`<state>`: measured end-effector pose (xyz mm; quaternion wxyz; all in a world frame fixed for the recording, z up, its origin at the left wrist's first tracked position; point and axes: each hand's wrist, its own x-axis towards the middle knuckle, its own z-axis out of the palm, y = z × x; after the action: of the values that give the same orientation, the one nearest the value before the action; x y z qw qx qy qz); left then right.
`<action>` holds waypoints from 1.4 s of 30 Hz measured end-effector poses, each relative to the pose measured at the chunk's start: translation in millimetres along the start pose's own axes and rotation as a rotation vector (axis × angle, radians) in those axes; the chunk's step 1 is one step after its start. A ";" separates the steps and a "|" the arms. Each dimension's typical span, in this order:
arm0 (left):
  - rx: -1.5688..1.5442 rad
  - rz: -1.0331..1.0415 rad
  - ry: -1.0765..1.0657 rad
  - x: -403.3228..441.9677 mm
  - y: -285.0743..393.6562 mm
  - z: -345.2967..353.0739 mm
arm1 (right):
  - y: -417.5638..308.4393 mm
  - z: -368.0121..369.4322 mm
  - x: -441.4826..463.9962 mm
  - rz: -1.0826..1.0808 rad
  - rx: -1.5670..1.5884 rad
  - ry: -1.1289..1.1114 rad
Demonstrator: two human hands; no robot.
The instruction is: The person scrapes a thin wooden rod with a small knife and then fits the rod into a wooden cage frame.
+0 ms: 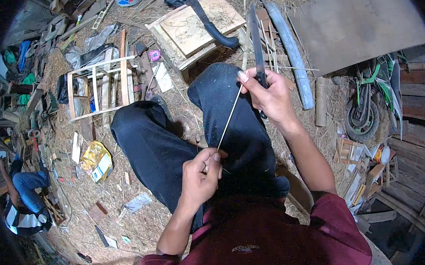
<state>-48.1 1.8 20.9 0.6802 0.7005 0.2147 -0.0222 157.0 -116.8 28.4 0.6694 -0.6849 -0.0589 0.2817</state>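
A thin, pale stick (229,119) slants across my lap, over the dark trousers. Its lower end is pinched in the closed fingers of my left hand (202,176). My right hand (269,95) is closed round the black handle of a knife (257,40), whose blade points away from me. The thumb and fingertips of that same hand also meet the stick's upper end. Just beyond the knees stands a wooden block with a board (200,22) on it, and a dark curved tool (210,27) rests on top.
A small wooden frame (102,86) lies at the left, with a yellow packet (96,158) below it. A grey-blue pole (290,53) and a large flat sheet (357,21) are at the right, near a small motorbike (364,112). Another person (29,189) is at the far left.
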 end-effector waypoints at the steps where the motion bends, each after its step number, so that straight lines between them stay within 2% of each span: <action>1: -0.097 -0.044 -0.007 1.5 3.0 -0.4 | -0.3 1.1 1.5 -0.016 -0.015 -0.008; 3: -0.294 -0.133 -0.026 7.9 12.7 -0.7 | -0.1 1.0 5.6 -0.046 -0.045 -0.020; 4: -0.298 -0.121 -0.030 12.7 13.7 -1.4 | 1.5 -2.9 9.0 -0.039 -0.115 -0.054; 7: -0.347 -0.146 -0.015 30.3 7.4 -1.7 | 9.7 0.4 13.2 -0.323 -0.306 0.051; 8: -0.336 -0.206 0.015 36.8 8.8 -0.3 | 10.6 -7.1 9.1 -0.425 -0.555 0.049; 10: -0.358 -0.210 0.029 49.6 10.3 2.7 | 18.3 -15.1 3.8 -0.728 -0.733 -0.128; 12: -0.335 -0.209 0.051 60.8 16.0 7.1 | 19.7 -21.6 -9.2 -0.791 -0.923 -0.298; 14: -0.332 -0.172 0.049 68.8 16.9 8.5 | 15.8 -27.4 -28.7 -0.598 -1.124 -0.442; 17: -0.298 -0.156 0.059 74.8 18.7 10.2 | 18.2 -31.5 -33.1 -0.549 -1.169 -0.455; 21: -0.261 -0.173 0.064 74.4 14.2 10.4 | 24.7 -33.3 -30.3 -0.601 -1.208 -0.428; 24: -0.276 -0.183 0.088 65.4 7.8 13.7 | 27.1 -29.9 -34.2 -0.584 -1.298 -0.325; 30: -0.259 -0.148 0.069 28.8 -9.6 13.1 | 33.0 -35.6 -32.0 -0.540 -1.200 -0.219; 34: -0.316 -0.066 0.051 38.6 -14.0 16.8 | 33.9 -42.1 -32.0 -0.587 -1.128 -0.277; 36: -0.294 -0.124 0.032 56.4 -1.4 17.7 | 32.4 -45.9 -30.4 -0.601 -1.132 -0.355; 38: -0.286 -0.149 0.009 61.0 4.6 20.1 | 33.1 -46.1 -31.5 -0.595 -1.145 -0.333; 41: -0.291 -0.085 0.030 47.1 -10.9 20.4 | 32.4 -44.9 -35.0 -0.573 -1.206 -0.261; 42: -0.267 0.015 0.055 37.5 -17.0 20.7 | 33.1 -43.9 -36.3 -0.564 -1.228 -0.232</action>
<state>-14.4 -8.3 -8.8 0.7613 0.6057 0.2291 0.0308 137.3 -175.4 5.7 0.1971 -0.8643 -0.4551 0.0838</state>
